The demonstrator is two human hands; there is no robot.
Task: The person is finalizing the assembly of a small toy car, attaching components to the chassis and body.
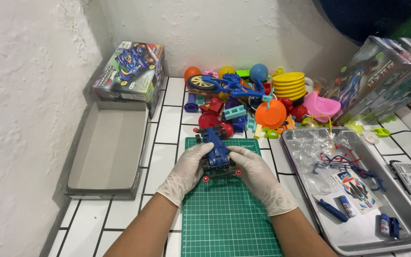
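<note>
A small blue model racing car point(215, 151) with red wheels sits at the far end of a green gridded cutting mat point(227, 219). My left hand point(186, 170), in a white glove, grips the car's left side. Gloved too, my right hand point(253, 170) grips its right side. Both hands press against the car's rear half, while its front end points away from me toward a heap of toys.
A pile of colourful plastic toys point(248, 97) lies against the back wall. An open empty cardboard box lid point(108, 150) and a printed kit box point(132, 71) are at left. A metal tray point(357, 228) with plastic bags, blue sprue parts, stickers and batteries is at right, kit boxes point(381, 76) behind it.
</note>
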